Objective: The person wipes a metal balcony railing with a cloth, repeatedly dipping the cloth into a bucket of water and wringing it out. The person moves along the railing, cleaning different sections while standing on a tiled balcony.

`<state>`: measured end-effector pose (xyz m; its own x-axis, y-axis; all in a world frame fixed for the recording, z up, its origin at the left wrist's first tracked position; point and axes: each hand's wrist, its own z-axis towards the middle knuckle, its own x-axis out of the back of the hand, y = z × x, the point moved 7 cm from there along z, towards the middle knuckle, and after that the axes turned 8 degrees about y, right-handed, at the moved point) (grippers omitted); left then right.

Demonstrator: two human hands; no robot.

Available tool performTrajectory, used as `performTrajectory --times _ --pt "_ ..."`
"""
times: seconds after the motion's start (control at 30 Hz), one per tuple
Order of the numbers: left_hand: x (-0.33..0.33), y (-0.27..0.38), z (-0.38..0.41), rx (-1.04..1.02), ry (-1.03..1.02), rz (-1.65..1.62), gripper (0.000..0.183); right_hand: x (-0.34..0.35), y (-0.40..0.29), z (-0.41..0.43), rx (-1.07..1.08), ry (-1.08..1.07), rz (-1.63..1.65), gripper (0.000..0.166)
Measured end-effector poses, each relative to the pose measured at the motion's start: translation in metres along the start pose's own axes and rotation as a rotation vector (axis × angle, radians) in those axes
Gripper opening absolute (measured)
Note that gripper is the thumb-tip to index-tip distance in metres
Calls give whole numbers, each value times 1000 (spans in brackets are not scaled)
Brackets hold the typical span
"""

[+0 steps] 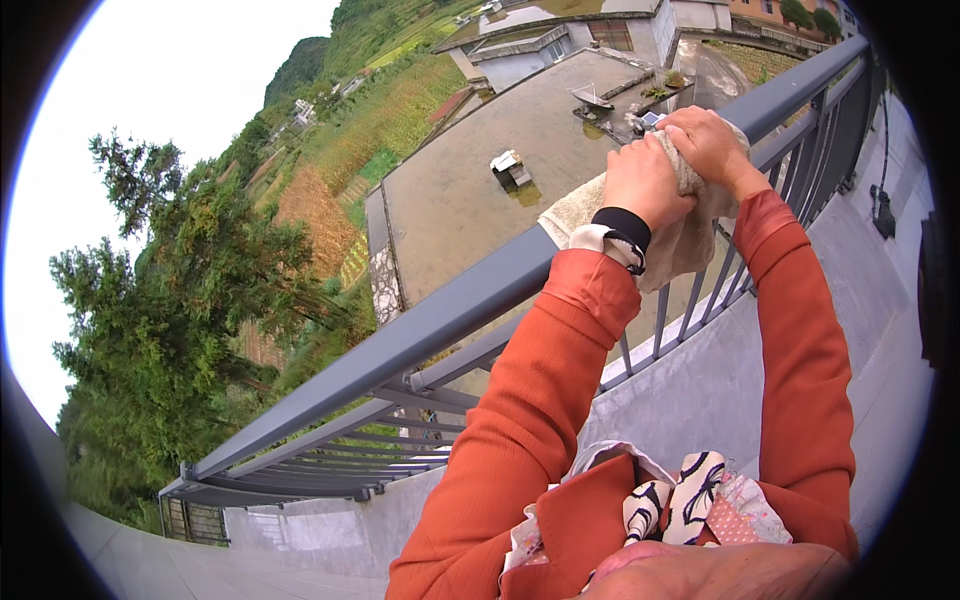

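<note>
A beige towel cloth [675,251] lies draped over the grey metal top rail [450,300] of a balcony railing, one flap hanging down on my side. My left hand [643,180], with a black band at the wrist, grips the cloth around the rail. Just beyond it and touching it, my right hand [705,146] presses on the same cloth, fingers curled over the rail's outer side. Both arms stretch out in orange sleeves with turned-back cuffs. Parts of the fingers and the rail under the cloth are hidden.
Upright bars [664,322] stand below the rail on a low concrete ledge [675,375]. Outside and lower down lies a wet flat roof [472,217] with a small block [511,170]. Trees [202,322] rise at left. A dark mop-like object [883,212] lies on the floor at right.
</note>
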<state>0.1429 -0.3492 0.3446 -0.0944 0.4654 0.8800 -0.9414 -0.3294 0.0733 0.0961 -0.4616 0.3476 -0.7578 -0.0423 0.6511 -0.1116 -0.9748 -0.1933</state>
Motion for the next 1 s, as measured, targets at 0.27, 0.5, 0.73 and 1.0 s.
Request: performTrajectory --times 0.27,0.5,0.73,1.0 --pt "13 0 -1 129 43 47 76 -10 10 -1 -134 86 -119 29" --pt "2 -18 -46 -52 145 60 80 -9 -81 -27 27 199 -143 23" --pt "8 -36 -74 -184 386 35 59 0 -107 -34 -60 262 -83 27" --pt "20 -34 -73 -119 395 196 55 -27 -81 -46 -45 216 -189 36"
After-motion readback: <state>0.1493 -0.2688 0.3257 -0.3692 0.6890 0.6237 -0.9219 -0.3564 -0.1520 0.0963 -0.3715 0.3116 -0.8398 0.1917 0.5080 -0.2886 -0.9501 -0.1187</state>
